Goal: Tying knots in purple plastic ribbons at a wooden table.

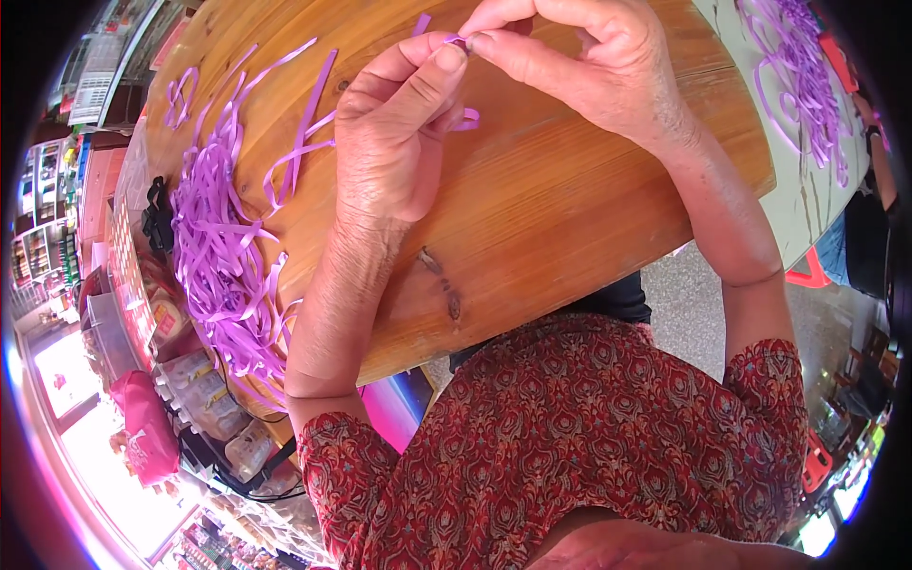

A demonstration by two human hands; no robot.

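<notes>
From the head view, the left hand (399, 133) and right hand (579, 66) meet near the far edge of the round wooden tabletop (560, 209), fingers curled in, thumb and forefinger tips of both pressed together on a thin purple ribbon strip (458, 42). The strip is flat, narrow and glossy; one end pokes up past the fingers, another curls out below the left thumb. A loose pile of purple ribbon strips (223, 252) lies tangled along the tabletop's left edge. The wood is varnished, with visible grain and a dark knot.
</notes>
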